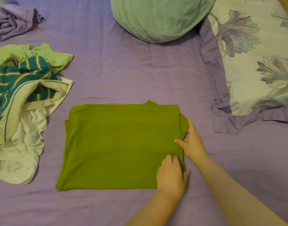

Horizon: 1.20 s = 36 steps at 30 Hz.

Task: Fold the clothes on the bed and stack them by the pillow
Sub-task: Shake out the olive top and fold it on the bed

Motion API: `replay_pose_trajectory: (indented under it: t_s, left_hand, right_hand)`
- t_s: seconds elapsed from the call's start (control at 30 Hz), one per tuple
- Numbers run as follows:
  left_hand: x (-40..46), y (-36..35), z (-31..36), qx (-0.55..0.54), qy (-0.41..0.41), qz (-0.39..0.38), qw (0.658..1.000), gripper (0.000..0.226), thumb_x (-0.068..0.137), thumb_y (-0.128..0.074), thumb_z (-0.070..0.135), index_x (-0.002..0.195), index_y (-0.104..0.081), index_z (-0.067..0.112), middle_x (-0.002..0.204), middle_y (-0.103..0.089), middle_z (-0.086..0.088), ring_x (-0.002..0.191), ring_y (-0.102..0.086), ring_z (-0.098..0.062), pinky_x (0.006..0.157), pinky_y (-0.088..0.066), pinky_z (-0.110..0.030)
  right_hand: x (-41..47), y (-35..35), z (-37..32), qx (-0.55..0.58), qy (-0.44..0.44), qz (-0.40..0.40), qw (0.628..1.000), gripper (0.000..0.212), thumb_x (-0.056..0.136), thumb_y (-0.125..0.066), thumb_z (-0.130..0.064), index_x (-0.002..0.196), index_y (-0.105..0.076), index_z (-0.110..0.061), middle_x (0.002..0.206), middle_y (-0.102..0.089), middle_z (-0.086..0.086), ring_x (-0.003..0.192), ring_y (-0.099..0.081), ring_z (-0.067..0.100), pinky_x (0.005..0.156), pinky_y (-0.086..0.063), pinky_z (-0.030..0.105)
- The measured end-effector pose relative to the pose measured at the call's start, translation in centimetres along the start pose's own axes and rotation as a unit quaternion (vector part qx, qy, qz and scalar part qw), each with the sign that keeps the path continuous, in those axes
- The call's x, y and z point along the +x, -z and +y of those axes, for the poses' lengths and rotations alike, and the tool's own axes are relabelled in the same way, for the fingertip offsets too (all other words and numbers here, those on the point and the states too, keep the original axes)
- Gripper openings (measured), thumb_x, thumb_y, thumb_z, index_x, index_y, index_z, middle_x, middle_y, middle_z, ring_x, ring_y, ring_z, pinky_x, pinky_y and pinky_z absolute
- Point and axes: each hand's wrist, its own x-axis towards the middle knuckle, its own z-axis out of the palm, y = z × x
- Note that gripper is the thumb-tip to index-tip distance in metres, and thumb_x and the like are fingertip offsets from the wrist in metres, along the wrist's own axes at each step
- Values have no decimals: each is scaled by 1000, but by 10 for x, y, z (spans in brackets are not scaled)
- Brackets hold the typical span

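green shirt (120, 144), folded flat, long axis running l-r, is being gripped at its r edge by 2 hands: left hand (172, 175) and right hand (191, 142), fingers curled round the fold.

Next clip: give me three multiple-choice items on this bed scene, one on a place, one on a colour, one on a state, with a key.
1. Where does the pile of unfolded clothes lie, as the view shows it?
A. left of the green garment
B. on the floral pillow
C. right of the hands

2. What colour is the flat garment under the hands?
A. white
B. olive green
C. teal striped

3. What are the left hand and right hand doing?
A. both lifted off the bed
B. one holds a pillow
C. both at the garment's right edge

Key: 1 A, the pile sits at the left side of the bed; 2 B, it is plain olive green; 3 C, both hands touch that edge.
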Motion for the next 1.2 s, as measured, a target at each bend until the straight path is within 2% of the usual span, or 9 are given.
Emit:
replay_pose_trajectory:
  t_s: [0.1,0.2,0.3,0.43,0.5,0.57,0.63,0.83,1.2]
  left_hand:
    - [0,-8,9,-64,62,64,994,73,88,-50,58,144,-30,16,130,-42,-3,121,-43,-24,92,-39,-37]
    - [0,0,12,-145,114,168,968,82,81,-59,60,144,-32,14,131,-44,-3,121,-46,-24,91,-41,-37]
    - [0,22,9,-188,176,208,944,71,80,-65,48,138,-38,18,128,-47,-1,116,-52,-24,85,-43,-38]
    - [-12,53,-25,-255,155,213,930,47,85,-57,18,130,-45,20,127,-53,1,116,-53,-21,86,-42,-36]
    - [-24,71,-52,-271,106,226,930,42,86,-57,13,128,-52,17,122,-59,-2,112,-56,-21,90,-42,-35]
    - [-36,91,-82,-289,78,237,924,31,89,-61,15,120,-59,15,112,-65,-2,103,-60,-20,89,-45,-35]
    - [-47,110,-112,-330,73,237,911,24,89,-65,17,113,-64,14,104,-69,-2,96,-63,-18,85,-47,-35]
    - [-65,146,-202,-435,113,195,872,23,90,-64,14,111,-66,6,103,-69,-7,95,-62,-18,86,-47,-32]
    - [-81,132,-286,-406,204,262,852,20,93,-60,17,110,-68,10,95,-67,-1,89,-60,-14,77,-43,-21]
  right_hand:
    - [3,0,-5,63,-3,-32,997,82,80,-66,8,148,-24,-12,123,-56,21,101,-60,41,90,-46,57]
    - [1,-4,-21,92,-2,-55,994,62,84,-62,7,139,-44,-15,85,-45,11,56,-54,18,49,-55,36]
    - [-3,-16,-48,96,35,-48,994,55,84,-60,8,135,-48,-10,99,-35,5,54,-47,8,38,-48,18]
    - [-9,-28,-96,-3,127,-55,990,62,83,-61,2,140,-40,-6,134,-32,10,66,-55,12,48,-53,20]
    - [-10,-41,-118,-51,151,-65,985,66,82,-62,-1,142,-37,-4,144,-29,15,102,-58,29,81,-55,38]
    - [-13,-60,-141,-82,167,-71,980,67,81,-62,-3,143,-36,-1,148,-27,20,130,-40,32,109,-31,35]
    - [-19,-86,-164,-100,179,-77,976,68,81,-62,-6,143,-34,0,149,-27,21,137,-32,29,108,-20,23]
    - [-30,-173,-214,-126,213,-129,960,69,85,-59,-8,146,-29,-4,153,-20,19,139,-29,29,106,-19,22]
    - [-58,-259,-225,-109,296,-99,944,84,84,-55,-2,152,-10,-20,151,-26,7,120,-43,26,90,-44,39]
